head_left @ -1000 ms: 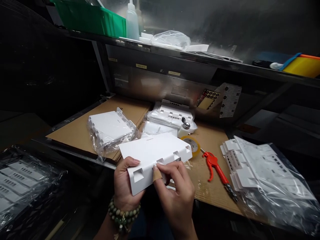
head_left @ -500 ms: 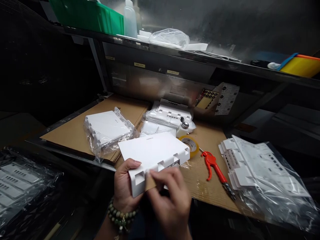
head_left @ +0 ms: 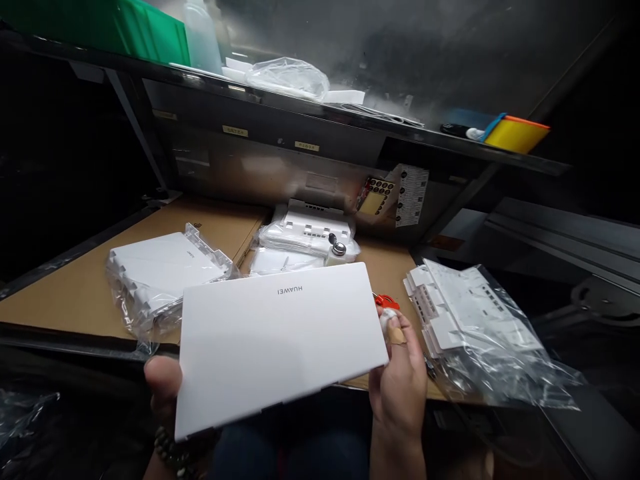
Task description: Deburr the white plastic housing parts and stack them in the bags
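A flat white panel marked HUAWEI, the lettering upside down, is raised over the table's front edge. My left hand grips its left edge, mostly hidden behind it, with a beaded bracelet at the wrist. At the panel's right edge is my right hand, pinching a small white wad between thumb and fingers; a tan bandage wraps one digit. Behind that hand shows part of a red air gun. A metal-topped bottle stands behind the panel.
Bagged white panels lie on cardboard at the left, at the back and at the right. Above runs a metal shelf with a green bin, a squeeze bottle and a yellow container.
The panel has turned so its broad face shows and its notched edge points down. My right hand has moved from that edge to the right side. The view has shifted right.
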`<state>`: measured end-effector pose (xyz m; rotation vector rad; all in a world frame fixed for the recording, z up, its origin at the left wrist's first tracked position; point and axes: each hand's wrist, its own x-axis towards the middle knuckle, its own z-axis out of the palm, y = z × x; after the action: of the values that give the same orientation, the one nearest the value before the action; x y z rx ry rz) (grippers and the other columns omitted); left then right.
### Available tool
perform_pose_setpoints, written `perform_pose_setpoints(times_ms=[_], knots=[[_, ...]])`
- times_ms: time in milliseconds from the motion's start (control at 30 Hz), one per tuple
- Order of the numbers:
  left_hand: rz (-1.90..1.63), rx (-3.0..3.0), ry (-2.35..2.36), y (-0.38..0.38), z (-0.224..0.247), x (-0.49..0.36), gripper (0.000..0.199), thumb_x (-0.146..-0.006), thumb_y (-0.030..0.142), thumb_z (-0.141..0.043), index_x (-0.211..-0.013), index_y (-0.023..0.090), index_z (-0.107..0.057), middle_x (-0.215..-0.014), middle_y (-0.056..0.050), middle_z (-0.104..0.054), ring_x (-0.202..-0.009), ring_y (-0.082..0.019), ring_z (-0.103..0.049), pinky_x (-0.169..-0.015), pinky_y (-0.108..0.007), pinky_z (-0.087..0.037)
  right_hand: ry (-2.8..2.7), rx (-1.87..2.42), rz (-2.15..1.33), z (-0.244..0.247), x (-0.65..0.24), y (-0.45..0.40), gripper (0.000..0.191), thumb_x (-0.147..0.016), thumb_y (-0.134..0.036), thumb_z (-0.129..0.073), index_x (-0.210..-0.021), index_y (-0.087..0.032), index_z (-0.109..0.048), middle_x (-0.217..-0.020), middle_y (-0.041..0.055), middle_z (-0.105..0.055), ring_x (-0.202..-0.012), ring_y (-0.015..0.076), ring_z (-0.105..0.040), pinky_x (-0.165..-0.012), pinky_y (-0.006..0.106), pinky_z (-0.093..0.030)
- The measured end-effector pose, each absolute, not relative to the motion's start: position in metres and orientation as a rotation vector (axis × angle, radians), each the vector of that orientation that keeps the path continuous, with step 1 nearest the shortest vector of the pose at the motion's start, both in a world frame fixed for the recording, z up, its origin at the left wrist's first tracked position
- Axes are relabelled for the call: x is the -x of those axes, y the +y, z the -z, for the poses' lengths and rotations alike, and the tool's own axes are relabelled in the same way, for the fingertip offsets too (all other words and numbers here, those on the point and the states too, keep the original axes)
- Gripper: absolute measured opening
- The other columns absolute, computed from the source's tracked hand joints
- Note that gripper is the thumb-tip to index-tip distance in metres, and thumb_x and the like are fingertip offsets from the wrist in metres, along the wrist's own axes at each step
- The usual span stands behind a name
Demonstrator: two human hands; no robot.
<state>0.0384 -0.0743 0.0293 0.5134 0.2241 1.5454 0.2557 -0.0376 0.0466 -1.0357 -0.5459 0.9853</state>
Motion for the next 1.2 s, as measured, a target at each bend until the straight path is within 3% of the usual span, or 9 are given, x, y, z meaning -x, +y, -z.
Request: perform_pose_setpoints(times_ms=[100,200,267,400,533,600,733,867,1200], knots=[[-1.616,-0.558,0.427,-0.073,-0.024,-0.028,0.04,-0.079,0.073,-0.068,-0.084,0.036,-0.082,-0.073,0.006,-0.08,-0.051,-0.023,-0.074,-0.077,-0.039,-0.068,-0.488,1.026,-1.029,-0.043,-0.259,-0.038,0.037,-0.084,-0.05,-0.077,-0.108,-0.023,-0.068,-0.098,0.0005,-0.072,-0.085,0.0129,-0.067,-0.074,0.022,-0.055],[-1.491,-0.609,0.662,-0.067,-0.017,-0.004,0.033,-0.077,0.05,-0.078,-0.097,0.024,-0.082,-0.076,-0.003,-0.081,-0.076,-0.033,-0.079,-0.079,-0.043,-0.067,-0.525,1.005,-0.992,-0.036,-0.263,-0.038,0.036,-0.086,-0.051,-0.076,-0.109,-0.024,-0.066,-0.099,0.0,-0.071,-0.085,0.0127,-0.067,-0.075,0.024,-0.056],[-1.349,-0.542,0.84,-0.059,-0.02,0.008,0.042,-0.075,0.039,-0.081,-0.112,0.021,-0.077,-0.089,-0.006,-0.083,-0.089,-0.035,-0.078,-0.077,-0.043,-0.067,-0.588,0.985,-0.963,-0.031,-0.267,-0.04,0.032,-0.089,-0.049,-0.074,-0.108,-0.025,-0.065,-0.099,-0.0005,-0.07,-0.083,0.0122,-0.066,-0.073,0.024,-0.056],[-1.181,-0.514,1.079,-0.05,-0.04,0.004,0.052,-0.072,0.04,-0.089,-0.118,0.02,-0.073,-0.107,-0.008,-0.081,-0.09,-0.03,-0.077,-0.071,-0.036,-0.067,-0.775,0.975,-0.818,-0.023,-0.275,-0.04,0.023,-0.096,-0.045,-0.066,-0.106,-0.025,-0.063,-0.095,-0.001,-0.07,-0.081,0.0125,-0.067,-0.075,0.027,-0.056],[-1.29,-0.821,1.322,-0.059,-0.058,-0.016,0.046,-0.061,0.05,-0.094,-0.095,0.021,-0.081,-0.099,-0.005,-0.082,-0.093,-0.023,-0.077,-0.081,-0.023,-0.062,-0.955,1.069,-0.549,-0.022,-0.287,-0.034,0.018,-0.098,-0.039,-0.063,-0.108,-0.025,-0.064,-0.107,0.0027,-0.072,-0.102,0.0171,-0.068,-0.094,0.036,-0.053],[-1.336,-1.116,1.42,-0.065,-0.066,-0.023,0.037,-0.064,0.052,-0.091,-0.089,0.026,-0.083,-0.097,-0.003,-0.083,-0.097,-0.022,-0.076,-0.086,-0.02,-0.06,-0.984,1.088,-0.472,-0.024,-0.293,-0.032,0.017,-0.098,-0.037,-0.063,-0.109,-0.024,-0.066,-0.115,0.0046,-0.071,-0.112,0.0199,-0.067,-0.101,0.04,-0.05],[-1.31,-1.484,1.359,-0.068,-0.077,-0.032,0.018,-0.08,0.046,-0.079,-0.093,0.034,-0.084,-0.102,0.0,-0.082,-0.099,-0.023,-0.075,-0.091,-0.024,-0.058,-0.931,1.098,-0.446,-0.029,-0.3,-0.036,0.017,-0.097,-0.036,-0.065,-0.109,-0.024,-0.068,-0.107,0.0028,-0.074,-0.098,0.0179,-0.07,-0.09,0.036,-0.053],[-1.297,-1.5,1.314,-0.065,-0.077,-0.03,0.015,-0.083,0.041,-0.078,-0.095,0.036,-0.083,-0.103,0.001,-0.082,-0.101,-0.021,-0.075,-0.09,-0.021,-0.058,-0.92,1.12,-0.457,-0.033,-0.301,-0.043,0.018,-0.096,-0.037,-0.067,-0.109,-0.024,-0.069,-0.101,0.0017,-0.075,-0.085,0.0143,-0.069,-0.085,0.034,-0.052],[-1.298,-1.712,1.231,-0.061,-0.071,-0.022,0.016,-0.086,0.034,-0.076,-0.101,0.037,-0.082,-0.103,0.002,-0.082,-0.098,-0.02,-0.077,-0.086,-0.019,-0.06,-1.093,1.043,-0.512,-0.045,-0.284,-0.052,0.015,-0.099,-0.03,-0.063,-0.112,-0.026,-0.069,-0.103,0.0024,-0.072,-0.078,0.0136,-0.069,-0.068,0.028,-0.055]])
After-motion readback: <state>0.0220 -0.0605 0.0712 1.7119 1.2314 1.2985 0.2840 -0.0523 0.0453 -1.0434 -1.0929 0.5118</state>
